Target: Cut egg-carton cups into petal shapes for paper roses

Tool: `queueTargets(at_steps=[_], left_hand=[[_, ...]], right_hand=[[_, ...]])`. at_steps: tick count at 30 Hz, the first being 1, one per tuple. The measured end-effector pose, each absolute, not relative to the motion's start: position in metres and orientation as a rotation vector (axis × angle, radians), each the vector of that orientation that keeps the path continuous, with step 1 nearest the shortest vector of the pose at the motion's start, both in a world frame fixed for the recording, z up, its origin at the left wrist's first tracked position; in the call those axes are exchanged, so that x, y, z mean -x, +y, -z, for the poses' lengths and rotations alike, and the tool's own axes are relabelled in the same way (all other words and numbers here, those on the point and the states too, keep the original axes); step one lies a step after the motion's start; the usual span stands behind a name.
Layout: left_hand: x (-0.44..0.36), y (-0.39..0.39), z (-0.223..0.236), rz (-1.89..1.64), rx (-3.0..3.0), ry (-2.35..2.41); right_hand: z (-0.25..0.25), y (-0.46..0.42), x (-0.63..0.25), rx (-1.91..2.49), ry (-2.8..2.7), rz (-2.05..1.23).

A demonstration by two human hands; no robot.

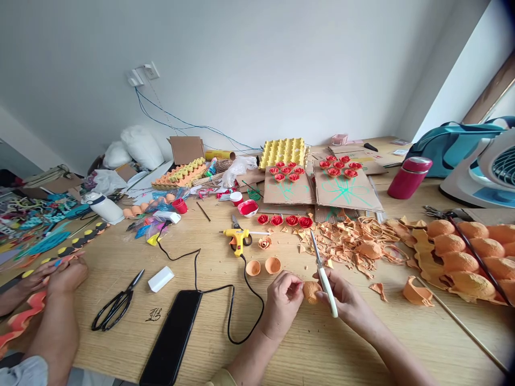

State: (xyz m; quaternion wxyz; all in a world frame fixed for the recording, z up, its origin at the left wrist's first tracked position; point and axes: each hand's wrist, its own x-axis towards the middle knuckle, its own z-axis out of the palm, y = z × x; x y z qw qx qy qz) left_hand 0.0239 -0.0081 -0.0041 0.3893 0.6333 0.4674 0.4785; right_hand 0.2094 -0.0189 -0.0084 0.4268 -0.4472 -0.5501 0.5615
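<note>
My left hand (pixel 281 300) pinches an orange egg-carton cup (pixel 311 292) by its left side, just above the table. In my right hand (pixel 346 297) is a cutting tool with a white handle (pixel 328 292) and a narrow metal blade pointing away from me; whether it is scissors or a knife I cannot tell. My right fingertips also touch the cup. Two trimmed cups (pixel 273 265) sit beyond my left hand, with an orange paper-pulp rose (pixel 264 243) behind them. A yellow glue gun (pixel 237 241) lies to their left.
Orange scraps (pixel 354 241) and an egg tray (pixel 462 257) lie at right. Red roses (pixel 291 220) stand before cardboard sheets (pixel 346 190). Black scissors (pixel 118 305), a phone (pixel 173 338) and a cable (pixel 229 316) are left. Another person's hands (pixel 66 276) work at far left.
</note>
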Motion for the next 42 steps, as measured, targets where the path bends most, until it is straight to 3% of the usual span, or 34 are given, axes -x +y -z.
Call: queueTargets(at_steps=[13, 23, 42], left_hand=[[-0.029, 0.002, 0.015, -1.062, -1.064, 1.041], [-0.04, -0.004, 0.011, -1.03, -0.961, 0.913], [-0.031, -0.004, 0.012, -1.133, -1.51, 1.197]], right_hand=[[0.0, -0.02, -0.214, 1.088, -1.178, -1.528], [0.009, -0.015, -0.207, 1.032, -0.861, -1.527], [-0.001, -0.014, -0.207, 1.14, -1.061, -1.457]])
